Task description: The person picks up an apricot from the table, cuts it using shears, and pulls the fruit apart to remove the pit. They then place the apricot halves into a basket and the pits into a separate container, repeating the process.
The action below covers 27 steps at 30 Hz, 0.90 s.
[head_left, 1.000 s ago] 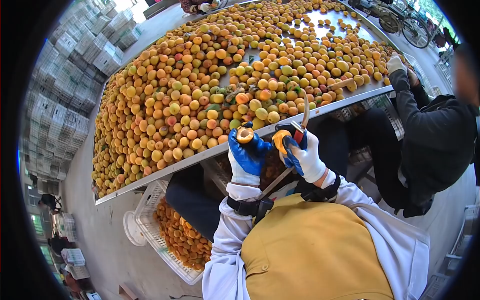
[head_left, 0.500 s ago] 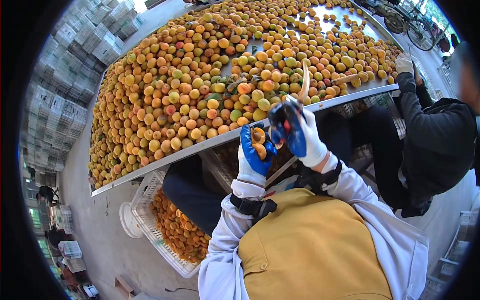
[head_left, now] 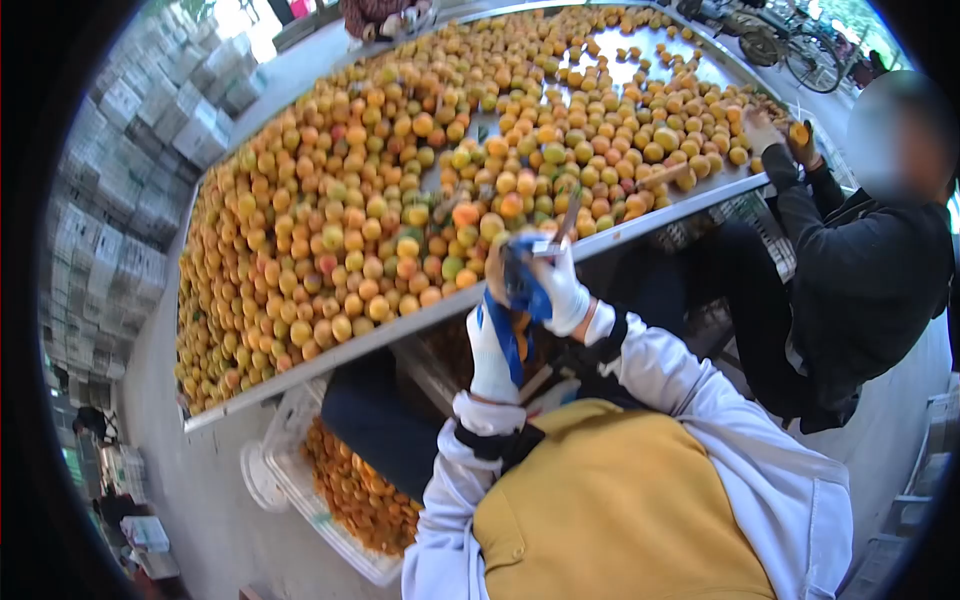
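My left hand (head_left: 494,350), in a white glove with a blue coated palm, is raised at the table's near edge and closed on an apricot (head_left: 496,262). Close against it, my right hand (head_left: 553,288) wears the same kind of glove. Its fingers grip a knife (head_left: 568,220), whose brown end sticks up past them with some bright metal beside it. Motion blurs both hands where they meet, and the fingers partly cover the fruit. A heap of whole apricots (head_left: 330,240) lies just beyond my hands.
A metal-edged table (head_left: 330,358) bears the heap. Below it at left, a white crate (head_left: 290,470) holds split apricots. To the right sits a co-worker (head_left: 860,290) with gloved hands over the table. Another person (head_left: 380,15) is at the far edge. Stacked crates (head_left: 110,240) line the left side.
My hands have come together and shifted a little left. The halved apricot visible in my left palm is now mostly covered. The knife has turned. The co-worker's hand has lifted an apricot.
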Available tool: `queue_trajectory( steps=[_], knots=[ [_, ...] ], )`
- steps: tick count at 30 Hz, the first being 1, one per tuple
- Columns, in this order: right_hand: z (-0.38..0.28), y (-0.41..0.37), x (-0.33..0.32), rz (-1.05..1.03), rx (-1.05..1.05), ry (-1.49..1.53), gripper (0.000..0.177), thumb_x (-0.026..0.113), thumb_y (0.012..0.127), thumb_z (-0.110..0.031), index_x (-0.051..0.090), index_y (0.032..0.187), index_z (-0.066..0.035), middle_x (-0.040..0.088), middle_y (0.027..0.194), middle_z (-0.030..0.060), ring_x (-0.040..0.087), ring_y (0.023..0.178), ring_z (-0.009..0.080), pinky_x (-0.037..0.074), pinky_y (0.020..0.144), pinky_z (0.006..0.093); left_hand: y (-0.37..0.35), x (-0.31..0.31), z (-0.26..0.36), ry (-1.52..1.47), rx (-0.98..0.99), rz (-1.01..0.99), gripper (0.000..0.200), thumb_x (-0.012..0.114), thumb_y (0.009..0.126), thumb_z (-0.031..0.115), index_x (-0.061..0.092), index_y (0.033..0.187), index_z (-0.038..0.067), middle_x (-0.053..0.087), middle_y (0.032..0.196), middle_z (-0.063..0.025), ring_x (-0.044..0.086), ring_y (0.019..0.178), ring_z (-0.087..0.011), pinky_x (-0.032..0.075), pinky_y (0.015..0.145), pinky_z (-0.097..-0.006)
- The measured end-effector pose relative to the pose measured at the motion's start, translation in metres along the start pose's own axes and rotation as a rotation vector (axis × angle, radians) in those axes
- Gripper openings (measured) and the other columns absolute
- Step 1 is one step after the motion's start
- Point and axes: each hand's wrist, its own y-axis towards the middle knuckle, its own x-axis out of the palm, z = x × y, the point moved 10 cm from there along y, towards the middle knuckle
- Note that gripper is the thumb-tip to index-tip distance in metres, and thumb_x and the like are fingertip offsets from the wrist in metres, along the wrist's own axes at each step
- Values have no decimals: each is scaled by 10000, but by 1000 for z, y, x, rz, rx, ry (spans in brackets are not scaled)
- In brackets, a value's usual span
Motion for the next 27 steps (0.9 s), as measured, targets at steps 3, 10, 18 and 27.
queue_trajectory(
  steps=[3,10,18,27],
  knots=[
    [0,1,9,-48,38,-80,236,630,987,-254,590,1126,-68,628,943,47,590,741,103,464,576,261,6,1,1,-52,9,55,208,536,1016,313,646,1028,137,622,828,41,573,656,-78,434,549,-237],
    [-10,11,57,-344,420,436,210,562,1026,-323,561,951,-127,446,637,-7,445,490,117,334,429,273,-5,20,21,247,92,59,366,545,1005,462,649,927,119,589,765,34,524,588,-94,380,512,-265],
    [31,-25,48,-471,660,494,289,521,1037,-330,539,842,-116,450,645,-3,448,497,125,353,438,292,24,-17,99,263,304,159,319,472,1034,328,597,1015,34,605,877,-33,583,729,-123,504,663,-265],
    [-63,17,29,-190,11,269,249,575,1025,-275,603,1017,-28,612,844,39,621,701,142,542,605,285,6,8,66,145,45,-134,223,502,1006,191,625,1074,18,614,808,-31,590,655,-141,468,619,-239]
  ],
)
